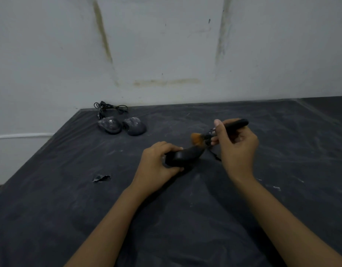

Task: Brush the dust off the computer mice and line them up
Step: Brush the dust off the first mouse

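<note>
My left hand (156, 166) grips a black computer mouse (185, 156) at the middle of the dark table, tilted up at its right end. My right hand (235, 145) holds a black-handled brush (233, 125); its orange bristles (198, 138) sit at the raised end of the mouse. A thin black cable (215, 156) runs from the mouse under my right hand. Two dusty mice (110, 125) (134, 126) lie side by side at the far left of the table, with their bundled cables (110, 108) behind them.
The table wears a dark, dusty cloth (185, 209) with a small tear (101, 178) to the left of my left arm. A stained white wall (166, 45) stands right behind the table. The table's left edge runs diagonally towards me.
</note>
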